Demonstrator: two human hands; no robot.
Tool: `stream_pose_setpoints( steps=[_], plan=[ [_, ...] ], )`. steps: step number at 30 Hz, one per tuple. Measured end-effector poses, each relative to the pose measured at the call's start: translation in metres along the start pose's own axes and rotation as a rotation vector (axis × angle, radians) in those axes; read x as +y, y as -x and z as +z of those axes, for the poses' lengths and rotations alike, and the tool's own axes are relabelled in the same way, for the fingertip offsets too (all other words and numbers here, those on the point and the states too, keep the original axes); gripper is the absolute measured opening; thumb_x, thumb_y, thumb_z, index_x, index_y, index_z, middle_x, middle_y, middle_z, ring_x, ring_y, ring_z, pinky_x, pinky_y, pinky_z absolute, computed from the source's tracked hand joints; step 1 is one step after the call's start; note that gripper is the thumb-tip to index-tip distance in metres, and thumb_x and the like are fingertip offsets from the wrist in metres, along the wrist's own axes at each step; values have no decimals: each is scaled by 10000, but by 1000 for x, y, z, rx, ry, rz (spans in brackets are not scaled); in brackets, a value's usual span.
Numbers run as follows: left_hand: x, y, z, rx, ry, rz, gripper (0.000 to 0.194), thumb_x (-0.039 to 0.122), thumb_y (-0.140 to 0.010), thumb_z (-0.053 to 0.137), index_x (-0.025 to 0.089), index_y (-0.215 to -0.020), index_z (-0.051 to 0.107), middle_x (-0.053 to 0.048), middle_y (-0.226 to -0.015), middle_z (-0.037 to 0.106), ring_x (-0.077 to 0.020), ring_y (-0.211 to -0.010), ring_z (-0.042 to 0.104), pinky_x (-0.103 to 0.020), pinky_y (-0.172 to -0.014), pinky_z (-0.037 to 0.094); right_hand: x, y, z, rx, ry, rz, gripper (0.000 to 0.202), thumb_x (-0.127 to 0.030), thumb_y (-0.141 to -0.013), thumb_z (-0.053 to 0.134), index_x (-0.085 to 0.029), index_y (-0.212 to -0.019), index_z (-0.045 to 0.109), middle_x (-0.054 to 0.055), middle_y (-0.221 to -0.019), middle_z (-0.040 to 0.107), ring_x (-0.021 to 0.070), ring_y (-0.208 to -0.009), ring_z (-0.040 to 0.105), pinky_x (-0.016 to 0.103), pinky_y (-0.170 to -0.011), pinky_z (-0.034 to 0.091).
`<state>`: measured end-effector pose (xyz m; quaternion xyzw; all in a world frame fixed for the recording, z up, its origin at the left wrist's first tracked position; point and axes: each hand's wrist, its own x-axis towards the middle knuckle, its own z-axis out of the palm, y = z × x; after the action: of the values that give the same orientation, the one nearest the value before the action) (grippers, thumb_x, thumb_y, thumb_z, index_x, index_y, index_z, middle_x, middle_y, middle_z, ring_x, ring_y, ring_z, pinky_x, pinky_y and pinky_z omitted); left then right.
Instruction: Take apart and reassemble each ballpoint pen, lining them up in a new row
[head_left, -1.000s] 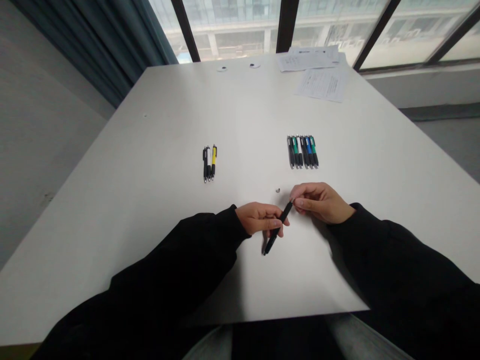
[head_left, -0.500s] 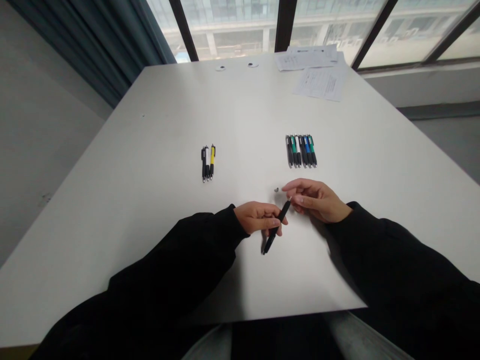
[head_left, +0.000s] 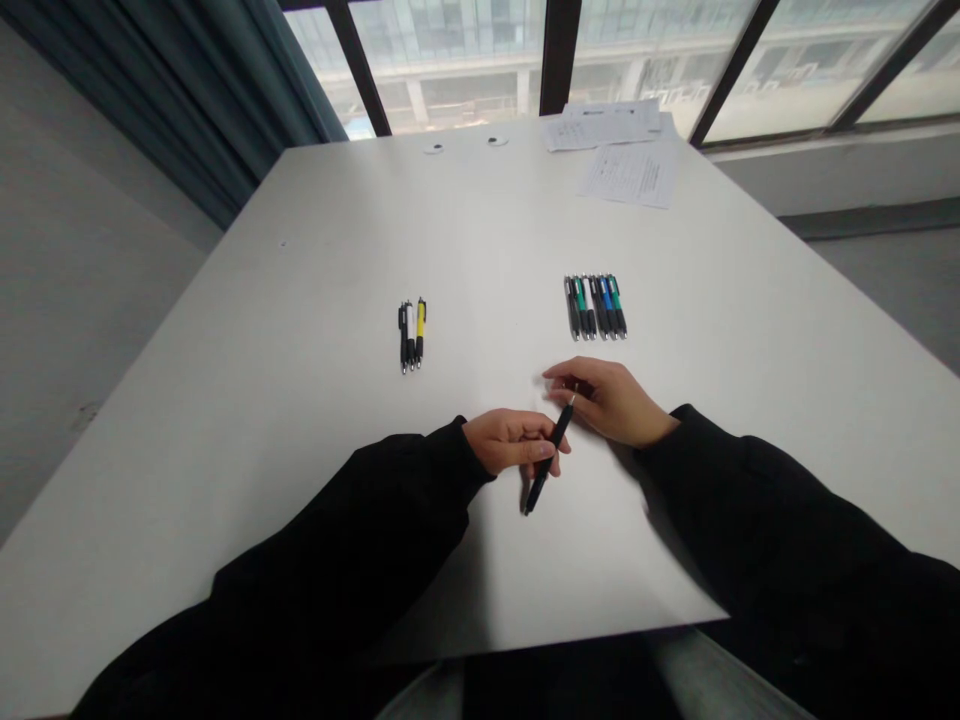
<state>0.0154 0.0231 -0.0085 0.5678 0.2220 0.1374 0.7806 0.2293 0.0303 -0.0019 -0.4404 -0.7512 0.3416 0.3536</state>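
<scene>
My left hand (head_left: 514,440) grips a black pen (head_left: 547,465), thumb on top, tilted with its upper end away from me. A thin refill point (head_left: 574,392) sticks out of that end, with no cone over it. My right hand (head_left: 611,400) is just beyond it, palm down, thumb and index finger curled close together at the tabletop. What lies between those fingertips is hidden. Farther off, a row of several pens (head_left: 596,307) in black, green, white and blue lies to the right. Three pens, black, white and yellow (head_left: 421,330), lie to the left.
The white table (head_left: 330,420) extends to a window at its far side. Printed papers (head_left: 630,175) lie at the far right corner, and two small oval pieces (head_left: 496,142) sit at the far edge. A dark curtain (head_left: 247,90) hangs at the left.
My right hand has moved left from the refill point, its fingers now over the spot where a small metal pen tip lay. That tip is out of sight. My left hand keeps the pen.
</scene>
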Motion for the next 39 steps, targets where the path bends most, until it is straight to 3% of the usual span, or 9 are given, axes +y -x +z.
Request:
stream_pose_setpoints(
  steps=[5, 11, 23, 32, 39],
  plan=[
    [-1, 1, 0, 18, 13, -11, 422, 461, -824, 666, 86, -1016, 641, -109, -810, 700, -126, -646, 639, -218, -579, 512, 4, 4, -10, 116, -607, 232, 232, -250, -716, 788, -180, -921, 707, 31, -766, 713, 111, -589, 596, 256, -551, 488],
    [1, 4, 0, 22, 8, -17, 392, 436, -834, 662, 80, -996, 643, -106, -796, 695, -120, -646, 632, -201, -566, 500, 0, 5, -12, 70, -867, 246, 249, -209, -668, 829, -187, -897, 734, 43, -814, 747, 97, -628, 621, 238, -586, 505],
    [3, 3, -1, 12, -1, -35, 403, 448, -828, 666, 81, -994, 650, -100, -785, 698, -116, -621, 626, -206, -555, 493, -3, 6, -12, 30, -912, 250, 242, -193, -678, 828, -187, -902, 738, 43, -819, 757, 104, -654, 655, 229, -599, 519],
    [2, 3, -1, 13, -5, -26, 388, 435, -835, 661, 81, -992, 649, -101, -783, 697, -118, -626, 623, -207, -548, 493, 3, 11, -11, -83, -841, 248, 248, -191, -704, 811, -197, -939, 734, 49, -859, 762, 130, -721, 688, 242, -639, 541],
    [2, 3, -3, -11, 14, -44, 386, 438, -833, 663, 83, -981, 642, -99, -783, 692, -113, -619, 615, -204, -551, 487, -4, 9, -13, -83, -735, 228, 233, -220, -699, 816, -177, -914, 738, 56, -830, 759, 129, -665, 671, 262, -631, 550]
  ],
)
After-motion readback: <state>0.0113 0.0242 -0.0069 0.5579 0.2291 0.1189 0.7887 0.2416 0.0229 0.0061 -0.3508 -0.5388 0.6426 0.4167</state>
